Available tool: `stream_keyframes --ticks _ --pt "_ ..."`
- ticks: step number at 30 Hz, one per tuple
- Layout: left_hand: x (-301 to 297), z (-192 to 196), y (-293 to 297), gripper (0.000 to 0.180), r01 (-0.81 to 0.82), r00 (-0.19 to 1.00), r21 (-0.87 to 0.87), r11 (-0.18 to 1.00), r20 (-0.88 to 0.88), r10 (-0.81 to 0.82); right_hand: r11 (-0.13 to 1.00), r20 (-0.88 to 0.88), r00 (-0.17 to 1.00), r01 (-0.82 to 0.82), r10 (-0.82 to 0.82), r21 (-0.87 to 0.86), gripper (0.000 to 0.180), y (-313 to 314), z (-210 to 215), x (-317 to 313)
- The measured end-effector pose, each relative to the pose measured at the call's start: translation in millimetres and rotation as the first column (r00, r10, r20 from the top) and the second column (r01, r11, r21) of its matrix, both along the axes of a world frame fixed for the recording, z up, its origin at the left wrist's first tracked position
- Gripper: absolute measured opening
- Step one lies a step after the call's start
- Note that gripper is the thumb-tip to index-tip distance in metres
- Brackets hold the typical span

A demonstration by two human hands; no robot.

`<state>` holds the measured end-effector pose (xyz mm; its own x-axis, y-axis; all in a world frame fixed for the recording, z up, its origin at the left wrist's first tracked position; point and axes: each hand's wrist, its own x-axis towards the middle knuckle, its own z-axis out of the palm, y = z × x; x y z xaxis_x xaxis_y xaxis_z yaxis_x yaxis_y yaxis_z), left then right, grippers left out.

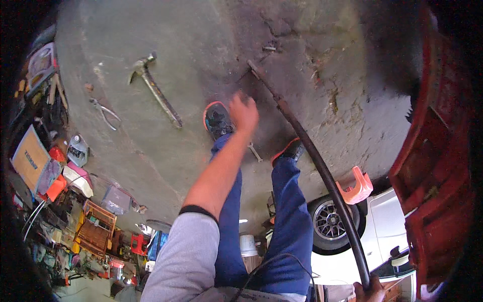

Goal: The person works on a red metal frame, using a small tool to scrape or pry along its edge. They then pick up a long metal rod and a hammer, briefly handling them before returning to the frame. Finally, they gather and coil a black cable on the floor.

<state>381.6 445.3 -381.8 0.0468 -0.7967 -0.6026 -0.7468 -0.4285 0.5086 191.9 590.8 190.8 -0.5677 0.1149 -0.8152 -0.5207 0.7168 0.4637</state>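
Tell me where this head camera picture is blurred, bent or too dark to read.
Head view: the left hand is motion-blurred; the long dark bar gripped by the right hand bows with the fisheye; corners go black; the hammer on the concrete floor stays sharp.

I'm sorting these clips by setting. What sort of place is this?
Most likely a car repair workshop. A hammer and pliers lie on the stained concrete floor, a white car stands close by, and the right hand grips a long dark metal bar.
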Motion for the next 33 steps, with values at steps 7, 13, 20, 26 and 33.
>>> stream_keyframes --ticks 7,13,20,26,33 --pt "-27.0 266.8 144.4 0.025 0.172 0.843 0.787 0.592 -0.428 0.325 0.978 0.071 0.989 -0.114 0.129 -0.177 0.043 26.2 27.6 25.0" --pt "-61.2 452.7 165.1 0.023 0.088 0.606 0.996 -0.01 -0.045 0.794 0.995 0.174 0.984 -0.03 0.046 -0.09 0.038 53.0 32.8 52.9" --pt "-42.7 483.6 244.8 0.024 -0.293 0.664 0.927 0.234 0.021 0.748 0.982 0.183 0.983 0.026 0.009 -0.188 0.054 74.4 19.7 100.3" --pt "-36.4 477.6 238.2 0.024 -0.391 0.81 0.785 0.479 0.047 0.585 0.957 0.234 0.962 0.194 -0.142 -0.216 0.054 82.9 24.8 117.4" --pt "-50.2 470.0 258.3 0.027 -0.263 0.937 0.723 0.639 0.033 0.348 0.906 0.288 0.95 0.221 -0.117 -0.362 0.052 128.4 13.4 100.2"
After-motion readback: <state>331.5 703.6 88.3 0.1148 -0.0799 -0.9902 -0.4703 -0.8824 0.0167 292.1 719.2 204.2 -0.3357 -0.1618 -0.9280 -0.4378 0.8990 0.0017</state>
